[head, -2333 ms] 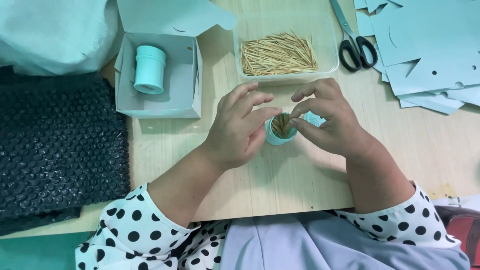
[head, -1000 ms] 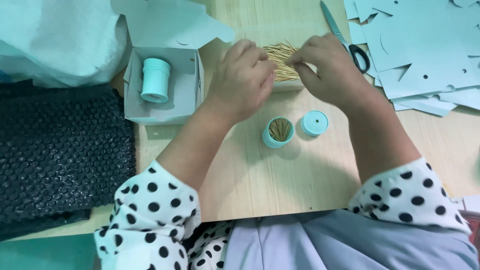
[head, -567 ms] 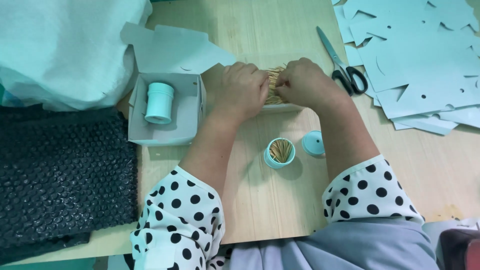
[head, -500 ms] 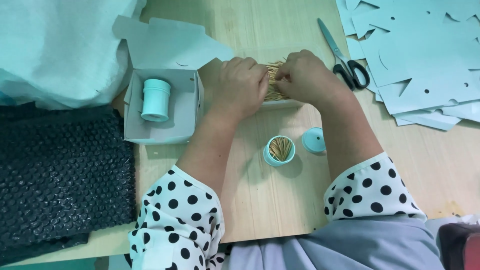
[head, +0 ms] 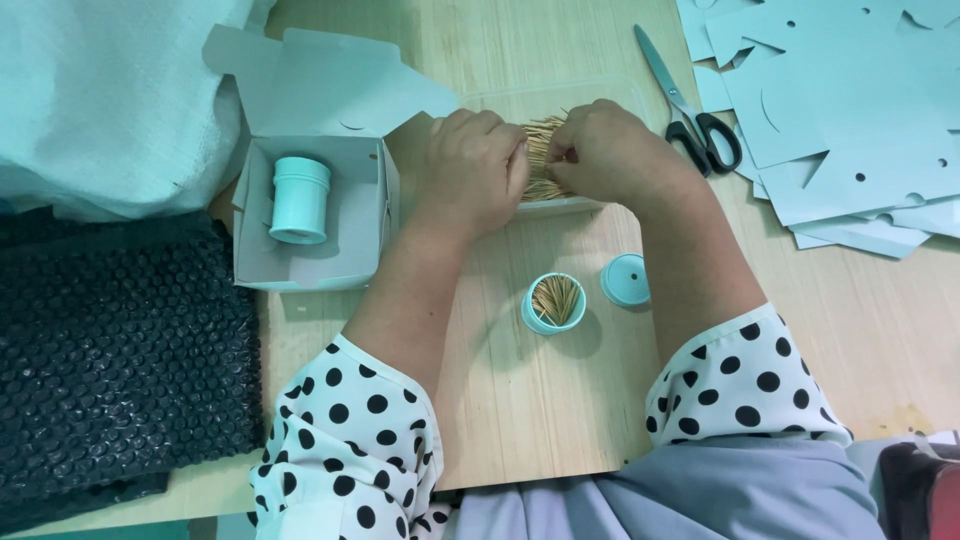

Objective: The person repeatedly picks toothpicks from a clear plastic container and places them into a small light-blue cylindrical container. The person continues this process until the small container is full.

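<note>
Both hands reach into a clear plastic tray (head: 565, 93) of loose toothpicks (head: 541, 158) at the far middle of the wooden table. My left hand (head: 472, 168) and my right hand (head: 602, 150) face each other with fingers pinched on a bunch of toothpicks between them. Nearer to me stands a small teal round holder (head: 553, 303), open and part filled with upright toothpicks. Its teal lid (head: 626, 279) lies flat on the table just to its right.
An open grey cardboard box (head: 352, 222) at left holds a closed teal holder (head: 298, 198). Black-handled scissors (head: 698, 117) and a pile of cut pale-blue card sheets (head: 850, 110) lie at right. Dark bubble wrap (head: 110, 360) and a pale sack (head: 100, 90) fill the left side.
Both hands left the small holder, which now stands free with its lid beside it, and went forward into the toothpick tray, where they gather a bunch.
</note>
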